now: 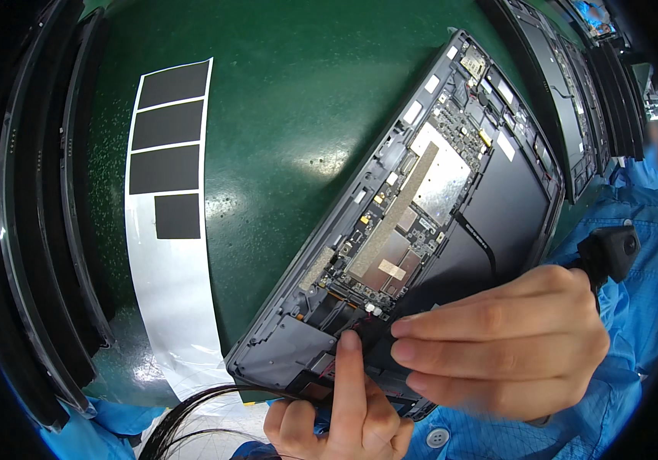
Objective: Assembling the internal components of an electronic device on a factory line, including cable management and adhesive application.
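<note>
An opened laptop base [321, 253] lies tilted on the green table, its inside facing up. Its circuit board [402, 230] carries a silver shield with a grey strip along it. My left hand [344, 422] is at the base's lower end, index finger stretched onto the spot by small red wires [368, 317] and a white connector [373, 309]. The other left fingers are curled. Just to the right, my right hand [505, 345] hovers over the dark part of the base, fingers close together and bent. Its thumb is hidden, and anything pinched there does not show.
A white backing sheet [168, 291] with black rectangular pads lies left of the base. Dark curved panels [80, 192] stand along the left edge. More opened laptop bases [555, 84] line the right. A black device [612, 249] sits at my right wrist.
</note>
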